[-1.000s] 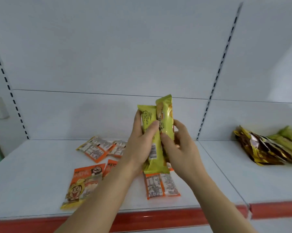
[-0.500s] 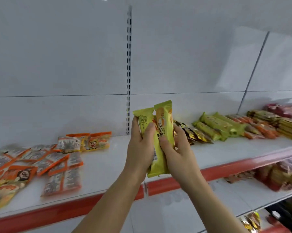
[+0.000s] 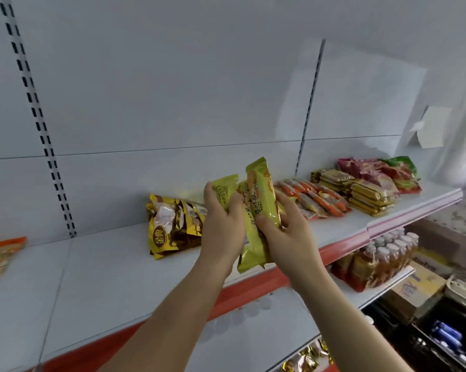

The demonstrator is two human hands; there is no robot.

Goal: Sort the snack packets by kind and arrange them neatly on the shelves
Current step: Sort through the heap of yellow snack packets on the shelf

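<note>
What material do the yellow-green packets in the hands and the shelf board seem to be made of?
The yellow-green packets, gripped by the left hand and right hand, look like thin glossy plastic film: they crease, reflect light and carry print. The shelf board looks like white-painted sheet metal, smooth and semi-matt, though the frame leaves this open.

This was a shop: white metal shelving [image 3: 119, 253] with red price rails [image 3: 253, 288] carried stacked snack packets [image 3: 371, 194], and shrink-wrapped bottles [image 3: 387, 251] stood on a lower shelf.
</note>
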